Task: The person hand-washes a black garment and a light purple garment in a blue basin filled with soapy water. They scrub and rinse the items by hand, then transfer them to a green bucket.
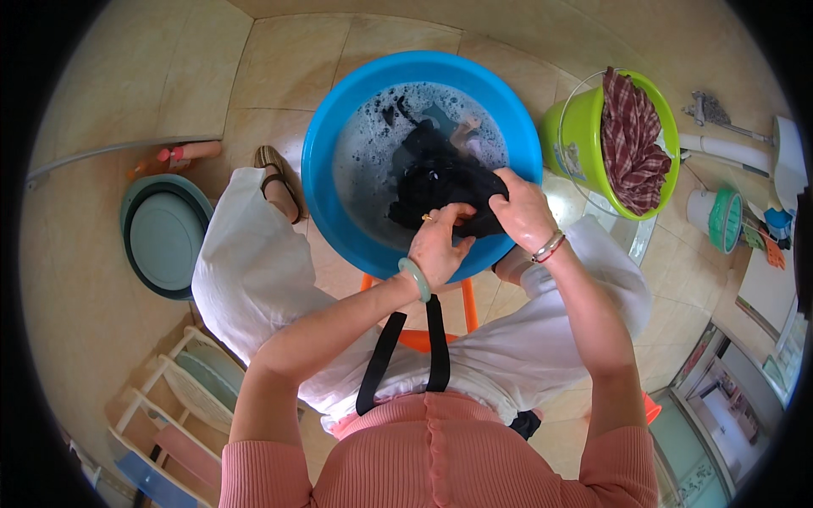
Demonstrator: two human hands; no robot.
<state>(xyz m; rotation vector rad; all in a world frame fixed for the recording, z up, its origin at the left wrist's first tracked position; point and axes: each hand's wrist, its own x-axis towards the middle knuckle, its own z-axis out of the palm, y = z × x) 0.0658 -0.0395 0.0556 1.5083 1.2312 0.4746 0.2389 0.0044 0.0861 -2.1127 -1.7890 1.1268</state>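
A large blue basin point(318, 152) of soapy, bubbly water stands on the floor between my legs. Dark wet cloth point(432, 173) lies bunched in it, partly under the suds. My right hand point(521, 207) is closed on the cloth's edge near the basin's right rim. My left hand point(442, 245), with a ring and a pale green bangle, has its fingers curled at the cloth's near edge, thumb toward the fabric. Some grey and pale fabric point(467, 140) shows in the water beyond the dark cloth. How much cloth lies beneath the surface is hidden.
Right of the basin stands a lime green bucket point(576, 140) with a red checked cloth point(631, 144) over its rim. At left are a grey-green basin point(167, 237) and a reddish bottle point(190, 151). A rack point(182, 406) stands lower left; a small bin point(720, 216) stands right.
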